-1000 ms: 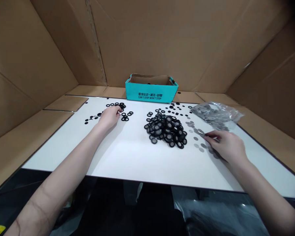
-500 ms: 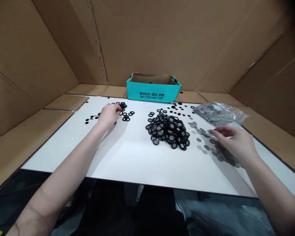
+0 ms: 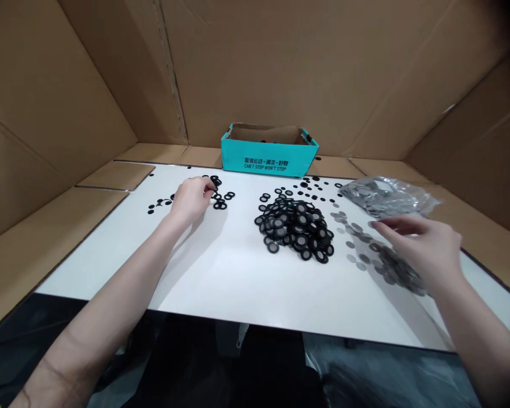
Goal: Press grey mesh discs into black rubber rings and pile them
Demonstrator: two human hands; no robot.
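My left hand (image 3: 192, 200) rests on the white table top (image 3: 221, 266) at the far left, its fingers curled and pinched over a small scatter of black rubber rings (image 3: 221, 199). A large heap of black rings with grey discs in them (image 3: 296, 228) lies in the middle. My right hand (image 3: 425, 247) hovers at the right over a spread of thin grey discs (image 3: 382, 262), fingers loosely extended toward the left and a little apart. Nothing shows between them.
A teal cardboard box (image 3: 268, 151) stands at the table's far edge. A crumpled clear plastic bag with grey discs (image 3: 386, 196) lies at the back right. Brown cardboard walls (image 3: 59, 102) enclose the table on three sides. Loose black rings dot the far left.
My right hand has lifted off the grey discs and drawn back to the right, uncovering more of them. My left hand has stayed on the black rings, shifting only slightly.
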